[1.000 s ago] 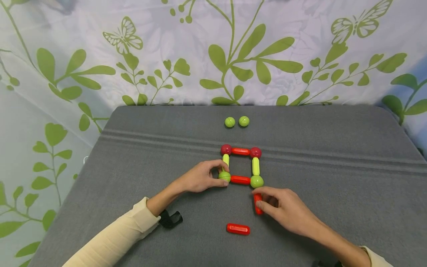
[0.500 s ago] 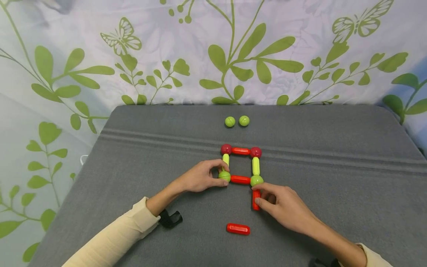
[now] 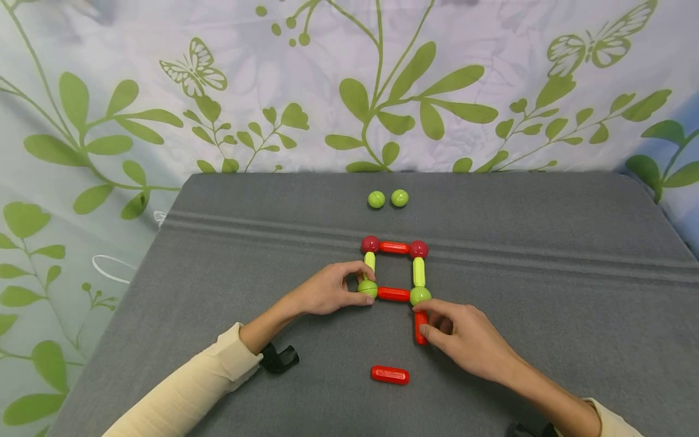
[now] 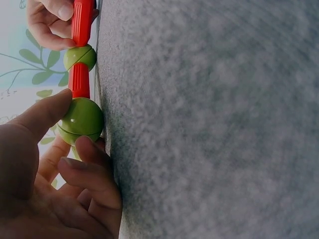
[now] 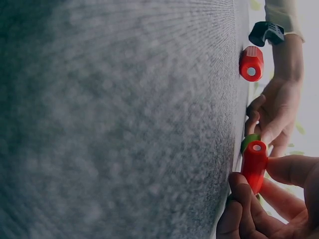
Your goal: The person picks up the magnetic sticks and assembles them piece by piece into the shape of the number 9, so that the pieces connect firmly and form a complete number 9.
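Observation:
My left hand point(image 3: 330, 290) pinches the near-left green ball point(image 3: 367, 291) of a square made of magnetic balls and rods. In the left wrist view its thumb and fingers sit on either side of that ball point(image 4: 82, 117). My right hand point(image 3: 464, 334) holds a red magnetic rod point(image 3: 420, 331) between thumb and fingers. The rod's far end meets the near-right green ball point(image 3: 420, 296), and a fingertip lies at that joint. In the right wrist view, a pale round tip shows on the free end of the held rod point(image 5: 254, 164).
Two dark red balls, one of them the far-left ball point(image 3: 371, 244), form the square's far corners. A loose red rod point(image 3: 390, 375) lies nearer on the grey cloth point(image 3: 246, 243). Two loose green balls, including the left one point(image 3: 376, 199), sit farther back. Patterned fabric point(image 3: 306, 85) hangs behind.
The right hand has brought the red rod slightly away from me, up to the near-right green ball, and straightened it. The left hand stays on its ball.

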{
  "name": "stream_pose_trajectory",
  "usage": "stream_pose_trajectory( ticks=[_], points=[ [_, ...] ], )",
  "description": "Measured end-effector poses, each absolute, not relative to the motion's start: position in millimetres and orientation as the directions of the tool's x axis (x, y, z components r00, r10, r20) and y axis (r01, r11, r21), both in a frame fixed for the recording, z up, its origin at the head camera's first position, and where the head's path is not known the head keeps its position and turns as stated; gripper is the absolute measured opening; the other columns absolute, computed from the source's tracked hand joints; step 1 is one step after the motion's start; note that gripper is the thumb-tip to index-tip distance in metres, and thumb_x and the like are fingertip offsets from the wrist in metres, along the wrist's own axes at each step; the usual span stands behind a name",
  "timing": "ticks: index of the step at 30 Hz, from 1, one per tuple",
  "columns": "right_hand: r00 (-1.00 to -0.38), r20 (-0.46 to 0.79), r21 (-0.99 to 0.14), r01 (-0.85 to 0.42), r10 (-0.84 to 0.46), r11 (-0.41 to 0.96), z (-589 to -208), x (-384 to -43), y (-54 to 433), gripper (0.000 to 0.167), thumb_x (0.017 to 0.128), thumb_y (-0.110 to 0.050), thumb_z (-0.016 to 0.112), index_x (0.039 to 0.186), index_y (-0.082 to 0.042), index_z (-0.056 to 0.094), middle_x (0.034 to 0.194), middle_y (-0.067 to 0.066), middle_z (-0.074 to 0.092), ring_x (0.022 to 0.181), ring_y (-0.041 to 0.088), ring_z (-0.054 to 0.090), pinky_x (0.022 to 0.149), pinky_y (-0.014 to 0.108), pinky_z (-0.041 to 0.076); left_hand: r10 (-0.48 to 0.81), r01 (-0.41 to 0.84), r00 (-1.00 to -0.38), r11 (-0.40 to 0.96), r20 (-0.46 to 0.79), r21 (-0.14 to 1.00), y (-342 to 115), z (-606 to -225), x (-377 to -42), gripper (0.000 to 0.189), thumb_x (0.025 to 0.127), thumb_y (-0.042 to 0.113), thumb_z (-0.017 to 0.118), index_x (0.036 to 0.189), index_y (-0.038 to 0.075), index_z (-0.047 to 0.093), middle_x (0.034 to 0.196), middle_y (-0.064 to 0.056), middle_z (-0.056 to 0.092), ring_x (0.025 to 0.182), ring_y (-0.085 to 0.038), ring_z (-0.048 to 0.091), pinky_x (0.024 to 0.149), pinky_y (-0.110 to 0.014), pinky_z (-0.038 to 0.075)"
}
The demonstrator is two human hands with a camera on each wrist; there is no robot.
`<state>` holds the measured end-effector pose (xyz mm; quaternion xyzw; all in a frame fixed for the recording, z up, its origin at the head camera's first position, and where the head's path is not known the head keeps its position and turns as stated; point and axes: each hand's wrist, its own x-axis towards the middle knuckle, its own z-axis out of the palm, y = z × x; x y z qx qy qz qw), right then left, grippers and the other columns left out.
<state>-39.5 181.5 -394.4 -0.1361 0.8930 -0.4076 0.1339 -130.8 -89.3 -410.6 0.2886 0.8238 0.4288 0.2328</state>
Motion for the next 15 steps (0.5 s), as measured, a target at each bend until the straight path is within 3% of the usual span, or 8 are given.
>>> stream_pose_trajectory(
  ticks=[15],
  points=[
    [-0.928,-0.119,-0.754,-0.148,-0.354,0.640,-400.1,-40.1,182.8,0.026,0.089,-0.009,0.071,0.115,-0.012,0.069,0.078,-0.010,0.061,0.059,0.005,0.052,0.051,0.026,0.043,0.672,0.290,-0.730,0.466,-0.121,0.836,-88.1,-415.6,-129.9,0.028,0.087,0.018,0.077,0.111,0.015,0.064,0.096,0.002,0.058,0.060,-0.010,0.049,0.059,-0.024,0.041]
  ],
)
